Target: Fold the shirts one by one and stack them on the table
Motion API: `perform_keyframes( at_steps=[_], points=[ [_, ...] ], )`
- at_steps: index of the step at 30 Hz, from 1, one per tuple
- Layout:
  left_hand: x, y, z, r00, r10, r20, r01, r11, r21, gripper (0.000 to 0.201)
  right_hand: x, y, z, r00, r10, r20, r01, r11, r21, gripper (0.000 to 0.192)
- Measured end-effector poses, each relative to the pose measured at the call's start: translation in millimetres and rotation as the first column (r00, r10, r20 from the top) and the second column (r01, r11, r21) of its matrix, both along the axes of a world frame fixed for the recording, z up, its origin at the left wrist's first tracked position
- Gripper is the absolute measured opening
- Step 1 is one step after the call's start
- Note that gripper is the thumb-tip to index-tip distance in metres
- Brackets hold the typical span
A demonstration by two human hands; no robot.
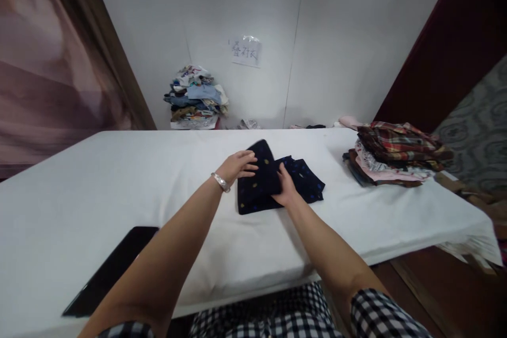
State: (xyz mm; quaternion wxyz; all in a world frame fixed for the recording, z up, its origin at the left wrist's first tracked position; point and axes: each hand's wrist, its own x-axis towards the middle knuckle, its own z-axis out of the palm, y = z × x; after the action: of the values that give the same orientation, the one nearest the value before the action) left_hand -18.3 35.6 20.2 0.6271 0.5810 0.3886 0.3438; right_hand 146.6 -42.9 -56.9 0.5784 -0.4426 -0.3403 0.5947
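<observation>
A dark navy shirt (pixel 259 185) with small yellow and blue spots lies partly folded on the white-covered table, its right portion spread out flatter. My left hand (pixel 238 165), with a silver bangle at the wrist, is at the shirt's left part; its fingers are stretched out and spread over the cloth. On the other side, my right hand (pixel 285 187) grips the folded layer near the shirt's middle, thumb on top and the other fingers largely hidden by fabric.
A flat black panel (pixel 114 269) lies at the table's (pixel 190 243) front left, partly behind my left forearm. Folded clothes, a plaid shirt (pixel 400 142) on top, are stacked at right. Another clothes pile (pixel 197 97) stands against the back wall, left of a handwritten sign (pixel 246 52).
</observation>
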Motion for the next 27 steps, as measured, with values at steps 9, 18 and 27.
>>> perform_keyframes(
  at_steps=[9,18,27],
  points=[
    [6,8,-85.8,0.839,0.337,-0.428,-0.323,0.940,0.107,0.056,52,-27,-24.9,0.984,-0.175,0.027,0.177,0.975,-0.133,0.047],
    [3,-2,-94.3,0.843,0.303,-0.446,-0.357,0.933,-0.041,0.065,43,-2,-10.3,0.984,-0.165,0.066,0.172,0.978,-0.116,0.064],
    [-1,1,-100.0,0.868,0.301,-0.396,-0.340,0.940,-0.032,0.049,44,-9,-28.1,0.984,-0.170,0.052,0.177,0.971,-0.158,0.076]
  ],
)
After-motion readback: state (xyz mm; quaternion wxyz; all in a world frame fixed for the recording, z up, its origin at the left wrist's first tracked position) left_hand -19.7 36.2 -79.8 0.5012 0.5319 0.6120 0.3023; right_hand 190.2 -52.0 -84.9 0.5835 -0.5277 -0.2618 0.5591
